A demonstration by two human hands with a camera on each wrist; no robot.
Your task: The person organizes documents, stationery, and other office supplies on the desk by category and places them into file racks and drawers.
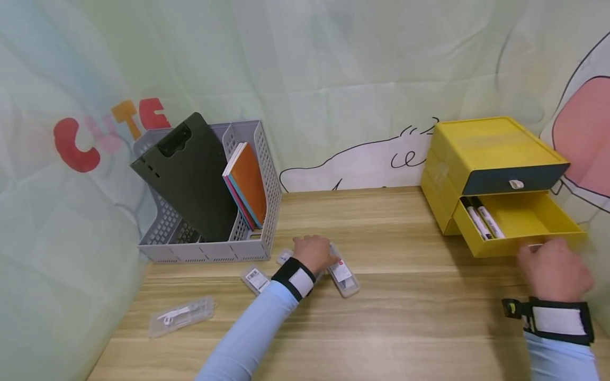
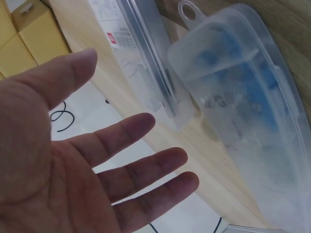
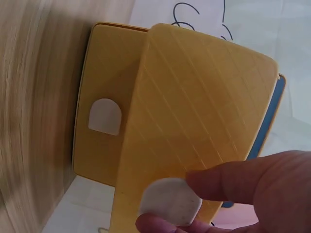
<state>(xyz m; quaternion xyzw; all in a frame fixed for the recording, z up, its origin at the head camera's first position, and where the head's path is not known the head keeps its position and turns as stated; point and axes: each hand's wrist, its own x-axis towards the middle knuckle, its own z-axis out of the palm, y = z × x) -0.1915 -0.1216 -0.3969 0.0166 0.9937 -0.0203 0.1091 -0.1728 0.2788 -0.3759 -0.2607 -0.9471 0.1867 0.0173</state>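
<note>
My left hand [image 1: 313, 254] is over a group of small clear plastic cases on the table, its fingers spread and nothing between them in the left wrist view. Close by its thumb in the head view lies a clear case with a white label [image 1: 341, 271]. Beyond the fingertips, the left wrist view shows a frosted case [image 2: 243, 111] with blue inside and a hanging loop. My right hand [image 1: 555, 270] pinches the white pull tab [image 3: 171, 201] of a yellow drawer [image 3: 194, 102]. That drawer is pulled out, with two markers [image 1: 483, 219] along its left side.
The yellow drawer cabinet [image 1: 500, 143] stands at the back right, its dark-fronted top drawer closed. At the back left, a grey organizer [image 1: 209, 253] holds a dark clipboard [image 1: 195, 180] and notebooks [image 1: 250, 182]. Another clear case [image 1: 182, 316] with scissors lies front left.
</note>
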